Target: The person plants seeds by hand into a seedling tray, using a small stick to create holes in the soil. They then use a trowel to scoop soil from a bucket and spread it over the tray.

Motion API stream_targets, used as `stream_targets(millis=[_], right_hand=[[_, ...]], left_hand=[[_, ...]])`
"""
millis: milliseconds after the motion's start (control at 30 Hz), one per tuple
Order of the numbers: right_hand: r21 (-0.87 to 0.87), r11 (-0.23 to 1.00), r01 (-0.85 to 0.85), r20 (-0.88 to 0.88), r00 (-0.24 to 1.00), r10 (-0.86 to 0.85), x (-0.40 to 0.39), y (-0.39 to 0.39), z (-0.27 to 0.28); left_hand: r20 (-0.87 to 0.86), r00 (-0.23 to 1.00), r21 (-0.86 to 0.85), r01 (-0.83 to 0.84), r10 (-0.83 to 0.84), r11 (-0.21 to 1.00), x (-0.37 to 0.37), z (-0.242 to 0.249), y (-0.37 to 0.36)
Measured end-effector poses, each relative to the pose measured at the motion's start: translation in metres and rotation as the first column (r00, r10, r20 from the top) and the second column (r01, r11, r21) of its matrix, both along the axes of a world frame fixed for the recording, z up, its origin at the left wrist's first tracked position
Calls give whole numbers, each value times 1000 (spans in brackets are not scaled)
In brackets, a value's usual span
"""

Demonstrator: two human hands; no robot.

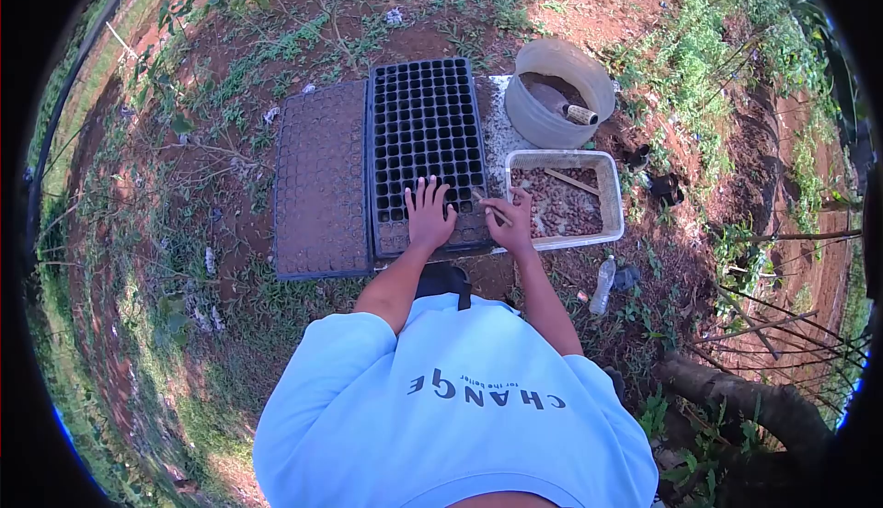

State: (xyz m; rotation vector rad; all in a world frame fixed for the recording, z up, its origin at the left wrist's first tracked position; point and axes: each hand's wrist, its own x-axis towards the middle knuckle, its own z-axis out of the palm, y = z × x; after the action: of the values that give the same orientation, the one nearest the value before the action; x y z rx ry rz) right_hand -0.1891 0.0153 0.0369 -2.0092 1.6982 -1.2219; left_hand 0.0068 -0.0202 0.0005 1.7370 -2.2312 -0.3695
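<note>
My left hand [430, 216] lies with spread fingers on the near part of a black seedling tray [427, 122]. Most of this tray's cells look dark and hollow, while the rows nearest me hold brown soil. At the tray's near right edge, my right hand [511, 223] is closed around a thin stick [498, 213], whose tip points toward the cells. On the left lies a second seedling tray [322, 182], its cells filled level with brown soil. Just right of my right hand stands a white tub [618, 203] with reddish-brown pieces and a flat wooden strip [572, 181] in it.
Behind the tub stands a round translucent container [543, 125] holding soil and a small can-like cup [580, 115]. A plastic bottle [602, 285] lies on the ground to the right. Farther off at lower right are a thick log [745, 393] and thin branches.
</note>
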Motion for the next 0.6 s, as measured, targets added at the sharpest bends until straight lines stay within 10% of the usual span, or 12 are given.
stream_targets(millis=[600], right_hand=[[72,989,132,60,989,-137,2,-2,-12]], left_hand=[[-21,1000,7,6,-6,1000,1,0,0]])
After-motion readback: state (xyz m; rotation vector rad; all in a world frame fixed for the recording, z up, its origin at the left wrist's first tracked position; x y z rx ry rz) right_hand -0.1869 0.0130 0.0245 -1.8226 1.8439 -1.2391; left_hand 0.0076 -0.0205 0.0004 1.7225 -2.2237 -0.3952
